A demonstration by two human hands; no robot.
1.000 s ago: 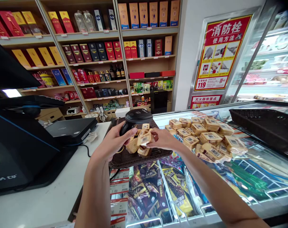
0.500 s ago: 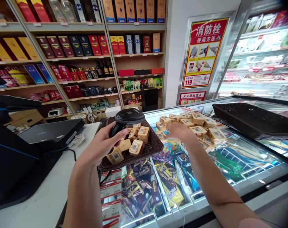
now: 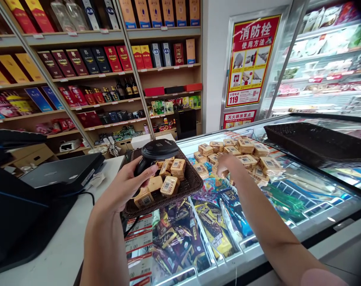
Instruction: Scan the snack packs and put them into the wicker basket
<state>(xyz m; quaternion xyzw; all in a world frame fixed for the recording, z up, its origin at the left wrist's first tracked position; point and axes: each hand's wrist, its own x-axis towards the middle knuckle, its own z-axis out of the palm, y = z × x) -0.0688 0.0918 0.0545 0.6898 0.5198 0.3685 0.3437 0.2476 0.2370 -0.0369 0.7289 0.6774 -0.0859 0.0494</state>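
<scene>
My left hand [image 3: 128, 183] is wrapped around the handle of a black barcode scanner [image 3: 160, 149], its head above a brown woven basket [image 3: 195, 183]. In that basket lie several small wrapped packs of biscuits [image 3: 169, 186] with barcode labels. Out over the glass-topped freezer, my right hand [image 3: 227, 162] reaches down into a spread of similar packs [image 3: 247, 161], some of them stacked. Its fingers are bent around a pack of biscuits [image 3: 224, 174] at the near side of the pile; the fingertips are partly hidden.
Ice cream wrappers [image 3: 212, 230] show through the freezer glass. A dark woven tray [image 3: 314, 143] rests at the right. On the left counter [image 3: 55, 234] stand a black screen [image 3: 16, 198] and a flat dark device [image 3: 64, 171]. Shelves of boxes [image 3: 94, 59] stand behind.
My right hand has moved slightly right and down onto the packs, its fingers now closing around one. My left hand keeps the scanner over the basket. The view has shifted a little.
</scene>
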